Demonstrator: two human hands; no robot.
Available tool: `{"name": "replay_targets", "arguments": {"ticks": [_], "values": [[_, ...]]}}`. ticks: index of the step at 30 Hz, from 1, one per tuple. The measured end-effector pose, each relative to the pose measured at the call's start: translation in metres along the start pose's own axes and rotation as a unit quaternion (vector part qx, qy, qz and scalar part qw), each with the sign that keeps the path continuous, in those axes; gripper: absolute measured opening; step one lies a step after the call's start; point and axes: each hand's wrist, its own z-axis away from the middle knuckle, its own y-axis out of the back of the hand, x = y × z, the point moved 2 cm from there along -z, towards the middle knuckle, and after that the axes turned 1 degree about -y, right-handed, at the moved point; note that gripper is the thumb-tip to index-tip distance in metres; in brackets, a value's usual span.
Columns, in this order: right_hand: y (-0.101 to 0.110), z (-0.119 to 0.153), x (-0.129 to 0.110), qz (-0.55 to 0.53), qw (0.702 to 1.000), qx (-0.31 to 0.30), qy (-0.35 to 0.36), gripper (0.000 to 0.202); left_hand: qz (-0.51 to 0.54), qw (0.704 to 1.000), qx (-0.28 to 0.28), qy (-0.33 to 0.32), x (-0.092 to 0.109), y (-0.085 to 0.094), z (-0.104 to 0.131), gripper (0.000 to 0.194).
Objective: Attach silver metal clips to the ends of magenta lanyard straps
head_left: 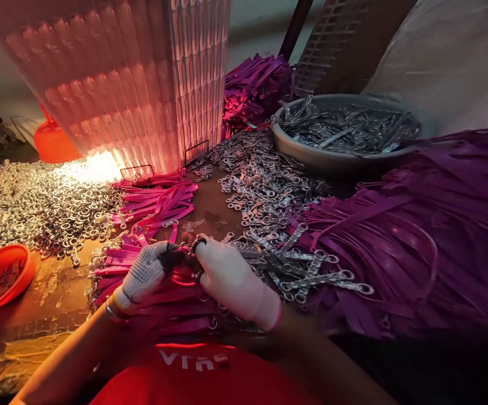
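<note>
My left hand (pixel 148 273), in a dotted white knit glove with dark fingertips, is closed in a pinch in front of my body. Close against it, my right hand (pixel 231 275), in a white glove, also has its fingers closed. Between the fingertips a bit of magenta strap (pixel 183 277) shows as a small loop; the fingers hide most of it and any metal part on it. Under and beside the hands lie many magenta straps (pixel 119 259) with metal clips at their ends. Chain-like metal pieces with end rings (pixel 311 275) lie just right of my right hand.
A heap of small metal clips (pixel 49 208) covers the left, under a lit orange lamp (pixel 56 140). An orange bowl (pixel 26 275) stands at the left edge. Behind rise stacked clear plastic trays (pixel 112 84). At right are a grey basin (pixel 336 160) of metal pieces and a purple strap pile (pixel 416 242).
</note>
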Motion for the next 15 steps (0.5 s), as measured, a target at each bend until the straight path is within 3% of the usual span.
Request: {"name": "replay_targets", "arguments": {"ticks": [3,8,12,15], "values": [[0.003,0.001,-0.001,0.006,0.999,-0.036,0.012,0.028,-0.011,1.000,0.022,-0.009,-0.004,-0.003,0.009,0.029],[-0.015,0.003,-0.002,0.022,0.998,-0.023,0.060,0.020,-0.094,0.993,0.033,-0.068,-0.008,-0.004,0.016,0.018],[-0.026,0.005,-0.004,0.039,0.991,-0.016,0.124,0.023,-0.142,0.982,-0.006,-0.125,-0.001,-0.003,0.014,0.021],[-0.025,0.005,-0.001,0.046,0.988,0.011,0.148,0.022,-0.176,0.970,-0.063,-0.152,0.011,0.011,0.010,0.016]]}}
